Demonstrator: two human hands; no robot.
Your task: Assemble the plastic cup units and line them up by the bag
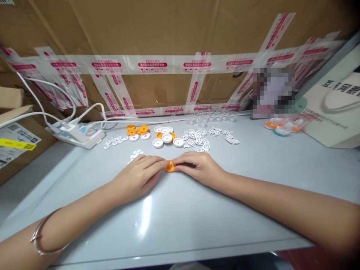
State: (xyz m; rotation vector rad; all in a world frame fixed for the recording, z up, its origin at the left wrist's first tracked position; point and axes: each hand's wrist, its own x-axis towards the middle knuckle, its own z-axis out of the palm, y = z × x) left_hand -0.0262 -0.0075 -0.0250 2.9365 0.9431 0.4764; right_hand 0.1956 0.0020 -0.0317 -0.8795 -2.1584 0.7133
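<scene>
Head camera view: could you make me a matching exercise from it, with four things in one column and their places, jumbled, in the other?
1. Orange piece
2. Bangle
3. Power strip
4. Clear cups

A. Right of centre, near the cardboard
B. Around the left forearm
C. Between the left hand and right hand
D. On the table, at the left

Pairs: 1-C, 2-B, 3-D, 4-A
</scene>
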